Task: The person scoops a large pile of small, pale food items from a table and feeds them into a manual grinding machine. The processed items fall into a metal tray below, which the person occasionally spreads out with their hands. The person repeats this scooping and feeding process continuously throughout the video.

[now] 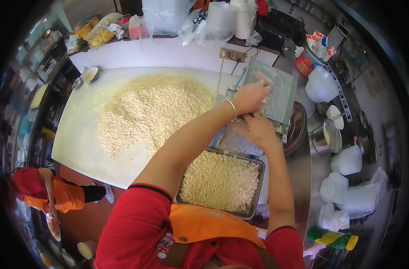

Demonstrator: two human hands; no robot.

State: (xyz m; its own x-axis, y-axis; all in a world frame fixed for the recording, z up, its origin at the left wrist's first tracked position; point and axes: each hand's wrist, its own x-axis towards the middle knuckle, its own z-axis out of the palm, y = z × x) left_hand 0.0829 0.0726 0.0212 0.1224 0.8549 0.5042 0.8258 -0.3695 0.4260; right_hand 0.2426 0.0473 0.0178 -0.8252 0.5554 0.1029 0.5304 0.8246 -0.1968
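Note:
My left hand [251, 97] is over the flat metal top of a machine [282, 80], its fingers bent beside small pale dough-like pieces [263, 108]. How much it holds is hidden. Just below, my right hand [261, 130] lies at the machine's near edge, fingers apart, over a lower metal surface [233, 139] dusted with pale bits. Nearer to me, a rectangular metal tray [262, 175] is filled with small pale yellow lumps [221, 180]. A wide heap of similar crumbly lumps [157, 104] covers much of the white worktop [80, 134] to the left.
Two small bowls [91, 74] stand at the worktop's back left. Right of the machine are a brown round lid [297, 127], a metal pot [326, 136] and stacked plastic containers [346, 160]. Another person [53, 191] in an orange apron stands at the lower left, holding a dish.

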